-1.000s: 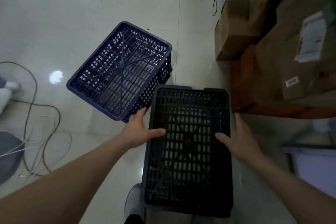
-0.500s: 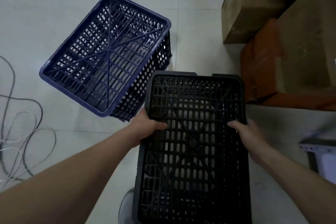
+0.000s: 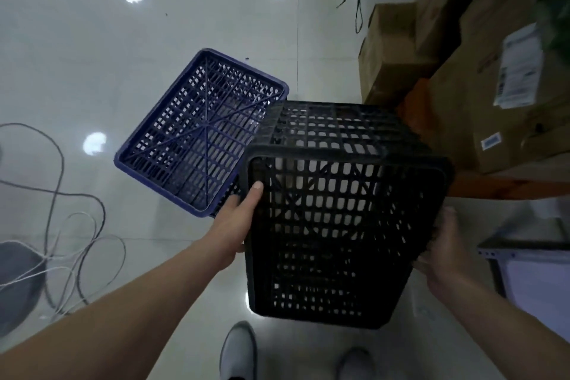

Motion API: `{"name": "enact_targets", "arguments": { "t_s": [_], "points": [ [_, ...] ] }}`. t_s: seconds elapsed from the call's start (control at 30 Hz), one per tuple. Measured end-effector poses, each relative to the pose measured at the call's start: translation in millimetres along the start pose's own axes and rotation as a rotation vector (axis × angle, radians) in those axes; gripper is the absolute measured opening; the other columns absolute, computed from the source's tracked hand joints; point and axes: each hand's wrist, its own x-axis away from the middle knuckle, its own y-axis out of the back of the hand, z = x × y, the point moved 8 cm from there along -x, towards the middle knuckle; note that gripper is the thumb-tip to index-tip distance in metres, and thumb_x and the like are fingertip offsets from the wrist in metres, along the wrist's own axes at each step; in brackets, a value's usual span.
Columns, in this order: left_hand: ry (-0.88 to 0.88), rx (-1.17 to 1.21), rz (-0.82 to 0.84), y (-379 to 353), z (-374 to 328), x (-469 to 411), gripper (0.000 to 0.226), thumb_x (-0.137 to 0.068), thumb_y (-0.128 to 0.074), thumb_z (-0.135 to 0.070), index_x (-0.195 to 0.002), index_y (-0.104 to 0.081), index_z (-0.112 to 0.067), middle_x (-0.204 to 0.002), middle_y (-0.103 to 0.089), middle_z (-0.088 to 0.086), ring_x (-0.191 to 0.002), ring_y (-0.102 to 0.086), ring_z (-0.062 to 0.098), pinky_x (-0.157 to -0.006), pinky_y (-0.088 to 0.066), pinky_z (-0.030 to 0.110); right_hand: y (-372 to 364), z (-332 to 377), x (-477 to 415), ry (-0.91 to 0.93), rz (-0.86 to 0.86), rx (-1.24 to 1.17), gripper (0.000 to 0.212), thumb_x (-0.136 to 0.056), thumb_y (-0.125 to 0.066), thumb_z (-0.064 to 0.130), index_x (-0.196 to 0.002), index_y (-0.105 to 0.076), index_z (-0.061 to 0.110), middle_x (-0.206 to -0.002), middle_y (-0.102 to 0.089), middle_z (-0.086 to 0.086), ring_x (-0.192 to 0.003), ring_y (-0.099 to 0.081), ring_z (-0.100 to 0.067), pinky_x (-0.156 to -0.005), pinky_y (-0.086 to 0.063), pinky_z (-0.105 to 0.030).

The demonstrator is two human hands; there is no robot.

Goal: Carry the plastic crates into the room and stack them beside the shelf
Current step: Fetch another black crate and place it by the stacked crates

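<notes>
Black crate, upside down w/ its mesh base facing the camera, is now lifted clear of the floor and tipped so its far side wall shows; half a sec ago it lay flat under the hands, so the carry has likely begun. Blue crate sits inverted on the floor just beside it, left, not yet stacked. Left hand and right hand clamp the black crate's opposite sides, fingers curled over the rim.

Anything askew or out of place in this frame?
Yes: the blue crate lies upside down and skewed on the floor, and loose cables sprawl nearby. The black crate is held tilted.
</notes>
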Motion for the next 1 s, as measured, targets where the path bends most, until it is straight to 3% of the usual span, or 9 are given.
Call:
{"name": "enact_targets", "arguments": {
  "t_s": [0.13, 0.2, 0.3, 0.37, 0.5, 0.6, 0.8, 0.9, 1.0],
  "points": [
    [-0.062, 0.077, 0.068, -4, -5, 14, 0.098, -0.069, -0.042, -0.088, -0.148, -0.043, -0.03, -0.144, -0.053, -0.006, -0.116, -0.052, 0.013, -0.09, -0.039, 0.041, 4, -13, 13, -0.084, -0.055, -0.119, 0.06, -0.106, -0.021, 0.065, -0.093, -0.062, 0.024, -0.096, -0.065, -0.005, -0.089, -0.061, -0.023, -0.099, -0.048, -0.051],
    [-0.073, 0.074, 0.07, -5, -3, 19, 0.107, -0.065, -0.038, -0.089, -0.153, -0.037, -0.028, -0.15, -0.046, -0.005, -0.119, -0.045, 0.011, -0.096, -0.034, 0.039, 9, -25, 15, -0.082, -0.064, -0.152, 0.055, -0.105, -0.028, 0.062, -0.103, -0.064, 0.02, -0.102, -0.065, -0.008, -0.087, -0.061, -0.024, -0.101, -0.048, -0.055],
    [-0.076, 0.136, 0.084, -3, 3, 26, 0.097, -0.075, -0.029, -0.085, -0.151, -0.043, -0.027, -0.151, -0.047, -0.003, -0.131, -0.042, 0.012, -0.1, -0.029, 0.039, 19, -47, 22, -0.167, -0.044, -0.158, 0.065, -0.099, -0.037, 0.068, -0.12, -0.063, 0.012, -0.094, -0.063, -0.011, -0.081, -0.058, -0.026, -0.095, -0.05, -0.053],
    [-0.054, 0.21, 0.081, 3, 8, 31, 0.093, -0.077, -0.026, -0.084, -0.144, -0.053, -0.025, -0.146, -0.054, 0.001, -0.138, -0.042, 0.02, -0.1, -0.028, 0.042, 24, -57, 30, -0.26, 0.007, -0.182, 0.07, -0.094, -0.04, 0.077, -0.107, -0.063, 0.013, -0.089, -0.062, -0.012, -0.08, -0.057, -0.029, -0.082, -0.049, -0.046],
    [-0.013, 0.222, 0.103, 15, 10, 38, 0.084, -0.081, -0.03, -0.085, -0.133, -0.063, -0.028, -0.136, -0.063, 0.007, -0.133, -0.049, 0.03, -0.107, -0.038, 0.048, 22, -48, 49, -0.311, 0.111, -0.146, 0.073, -0.093, -0.031, 0.081, -0.1, -0.078, 0.025, -0.094, -0.078, -0.011, -0.091, -0.059, -0.032, -0.09, -0.038, -0.043],
    [0.032, 0.157, 0.158, 19, 16, 42, 0.068, -0.09, -0.041, -0.075, -0.123, -0.071, -0.024, -0.12, -0.074, 0.003, -0.118, -0.062, 0.026, -0.103, -0.047, 0.05, 9, -34, 68, -0.325, 0.235, -0.155, 0.077, -0.094, -0.034, 0.078, -0.079, -0.087, 0.024, -0.092, -0.081, -0.012, -0.08, -0.075, -0.036, -0.077, -0.047, -0.04],
    [0.067, 0.026, 0.124, 32, 38, 55, 0.032, -0.095, -0.058, -0.044, -0.105, -0.072, -0.017, -0.093, -0.077, 0.003, -0.086, -0.062, 0.021, -0.077, -0.043, 0.035, 3, -52, 85, -0.292, 0.268, -0.197, 0.081, -0.094, -0.033, 0.08, -0.092, -0.087, 0.02, -0.109, -0.079, -0.018, -0.086, -0.079, -0.033, -0.081, -0.053, -0.045],
    [0.078, -0.023, 0.104, 37, 46, 59, 0.029, -0.093, -0.063, -0.038, -0.104, -0.073, -0.013, -0.093, -0.077, 0.005, -0.092, -0.064, 0.026, -0.084, -0.044, 0.039, 4, -56, 93, -0.259, 0.25, -0.182, 0.072, -0.099, -0.034, 0.071, -0.117, -0.08, 0.018, -0.116, -0.077, -0.015, -0.098, -0.077, -0.03, -0.086, -0.055, -0.045],
    [0.08, -0.038, 0.055, 43, 51, 63, 0.034, -0.085, -0.069, -0.034, -0.106, -0.074, -0.007, -0.101, -0.078, 0.012, -0.105, -0.068, 0.035, -0.102, -0.046, 0.049, 2, -54, 95, -0.217, 0.245, -0.104, 0.062, -0.099, -0.042, 0.067, -0.126, -0.074, 0.022, -0.124, -0.075, -0.012, -0.109, -0.075, -0.031, -0.104, -0.05, -0.051]
  ]
}}
